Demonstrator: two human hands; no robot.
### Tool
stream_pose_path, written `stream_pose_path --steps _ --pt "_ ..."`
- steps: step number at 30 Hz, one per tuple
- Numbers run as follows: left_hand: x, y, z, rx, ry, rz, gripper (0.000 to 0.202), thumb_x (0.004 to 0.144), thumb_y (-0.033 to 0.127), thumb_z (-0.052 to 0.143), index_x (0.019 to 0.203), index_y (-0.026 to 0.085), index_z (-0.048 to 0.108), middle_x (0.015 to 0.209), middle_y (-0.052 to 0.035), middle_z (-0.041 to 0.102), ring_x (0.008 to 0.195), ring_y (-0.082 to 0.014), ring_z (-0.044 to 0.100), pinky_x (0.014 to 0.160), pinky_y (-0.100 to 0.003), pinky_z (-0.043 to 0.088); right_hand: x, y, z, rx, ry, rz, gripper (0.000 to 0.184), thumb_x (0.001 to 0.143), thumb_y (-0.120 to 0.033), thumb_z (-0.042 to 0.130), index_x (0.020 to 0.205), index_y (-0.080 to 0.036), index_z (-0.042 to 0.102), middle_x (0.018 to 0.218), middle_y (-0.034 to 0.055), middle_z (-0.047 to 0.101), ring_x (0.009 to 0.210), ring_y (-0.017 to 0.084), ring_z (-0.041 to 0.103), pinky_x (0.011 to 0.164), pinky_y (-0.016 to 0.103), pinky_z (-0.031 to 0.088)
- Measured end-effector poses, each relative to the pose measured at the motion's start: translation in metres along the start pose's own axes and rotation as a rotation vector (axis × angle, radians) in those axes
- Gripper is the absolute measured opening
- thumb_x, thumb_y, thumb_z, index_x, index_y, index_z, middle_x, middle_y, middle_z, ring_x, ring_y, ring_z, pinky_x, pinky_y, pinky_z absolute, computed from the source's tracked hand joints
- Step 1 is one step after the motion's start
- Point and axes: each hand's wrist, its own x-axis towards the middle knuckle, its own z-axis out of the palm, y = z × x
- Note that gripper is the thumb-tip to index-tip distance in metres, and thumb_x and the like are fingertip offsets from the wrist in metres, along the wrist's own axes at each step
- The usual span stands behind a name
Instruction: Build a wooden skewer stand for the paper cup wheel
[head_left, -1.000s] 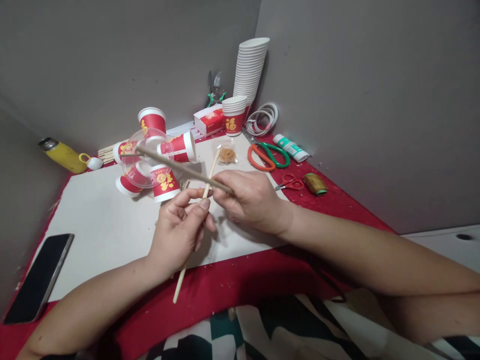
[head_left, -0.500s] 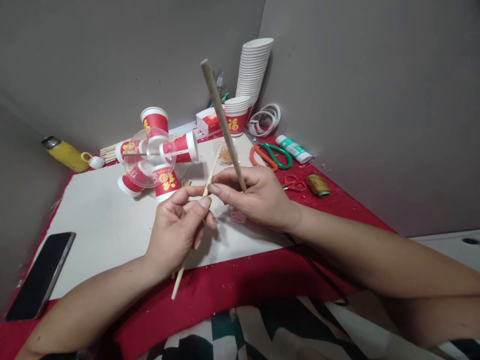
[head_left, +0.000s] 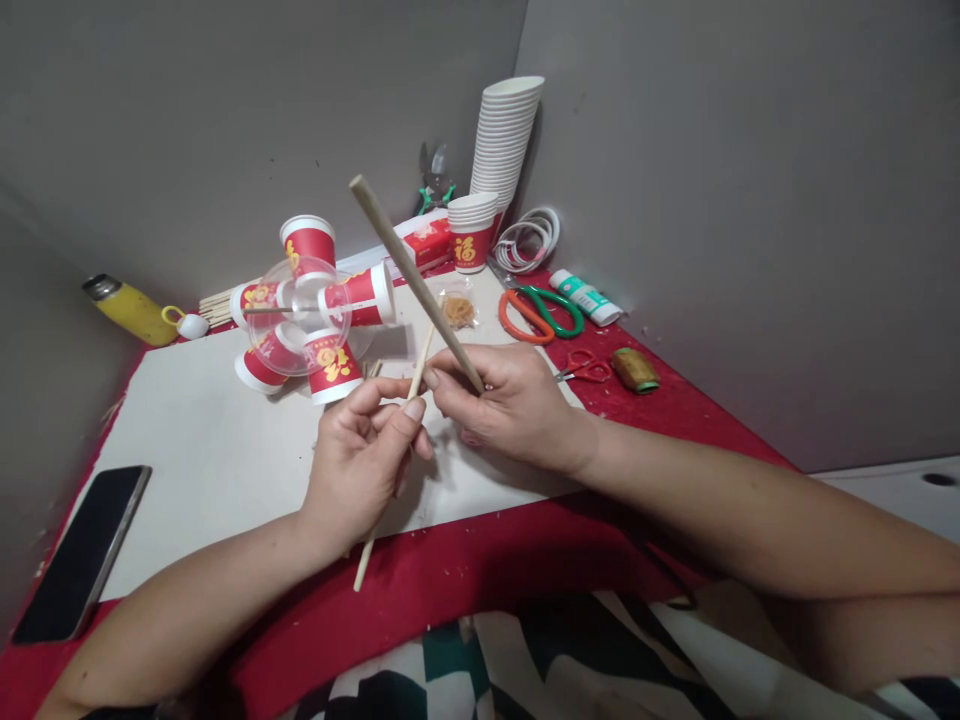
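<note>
Head view — left hand [head_left: 364,465] pinches pale thin wooden stick [head_left: 418,375], right hand [head_left: 521,408] grips brownish wooden rod [head_left: 418,283] — loose pinch could drop stick.

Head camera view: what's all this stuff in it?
Thin stick: 1, pale, left hand
Thick stick: 1, brown, right hand
Cups: 5, red-white, around clear discs
Cup stacks: 2, red-white, back
Box: 1, red, back
Hand tool: 1, green, back
Coil: 1, white, back
Large scissors: 1, orange-green, right
Small scissors: 1, red, right
Tube: 1, white-green, right
Spool: 1, gold, right
Bagged bands: many, amber, centre
Bottle: 1, yellow, left
Cap: 1, white-yellow, beside bottle
Stick bundle: 1, pale, left
Phone: 1, black, left
Small item: 1, pink, by right hand
Sheet: 1, white, on tabletop
Tabletop: 1, red, beneath
Walls: grey, around
Clothing: multicoloured, bottom
Forearms: 2, bare, foreground
Hands: 2, bare, centre
</note>
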Motion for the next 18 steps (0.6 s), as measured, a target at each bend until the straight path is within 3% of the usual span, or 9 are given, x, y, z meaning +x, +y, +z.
stream_pose_path --steps 10,18 --pt "0.0 0.005 0.0 -0.057 -0.039 -0.076 0.018 0.088 0.032 0.064 0.097 0.017 0.058 0.054 0.0051 0.06 0.03 -0.0025 0.036 0.03 -0.012 0.026 -0.001 0.001 0.0 -0.078 0.022 -0.063 0.024 0.089 -0.015 0.051 0.065 -0.017 0.052 0.054 -0.0042 0.051 0.053 0.007 0.047 0.053 0.019 0.034" --pt "0.0 0.016 -0.001 -0.182 -0.094 -0.194 0.011 0.09 0.025 0.06 0.095 0.014 0.06 0.055 0.005 0.058 0.03 -0.0002 0.031 0.032 -0.011 0.024 0.001 0.011 0.001 -0.21 0.053 -0.261 0.023 0.089 -0.015 0.051 0.066 -0.017 0.052 0.054 -0.0048 0.05 0.047 0.006 0.044 0.051 0.019 0.034"
